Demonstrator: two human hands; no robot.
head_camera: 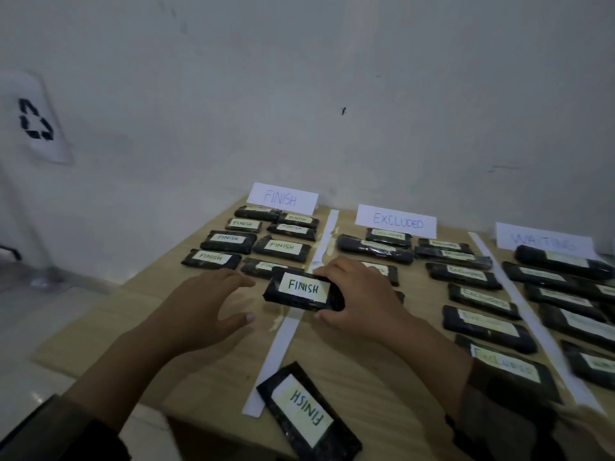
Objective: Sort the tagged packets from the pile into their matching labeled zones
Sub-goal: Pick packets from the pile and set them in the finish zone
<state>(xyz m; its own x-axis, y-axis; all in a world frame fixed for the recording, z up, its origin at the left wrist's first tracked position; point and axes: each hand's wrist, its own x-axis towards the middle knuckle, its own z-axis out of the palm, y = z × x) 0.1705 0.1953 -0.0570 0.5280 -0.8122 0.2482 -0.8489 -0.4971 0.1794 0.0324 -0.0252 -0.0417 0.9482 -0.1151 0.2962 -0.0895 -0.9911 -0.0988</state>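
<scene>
Now the right hand [359,294] is gripping a FINISH packet [304,289] right over the divider strip [283,344], with the left hand [203,307] hovering spread wide beside it. Released here, it is risking straddling into the EXCLUDED zone [426,294].

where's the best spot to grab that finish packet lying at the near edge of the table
Take the near FINISH packet across its narrow width, thumb on one long edge and fingers on the other, about mid-length. It lies flat and slanted, so come from above with the wrist turned to match. The left hand is open and free; the right hand holds a second packet.
</scene>
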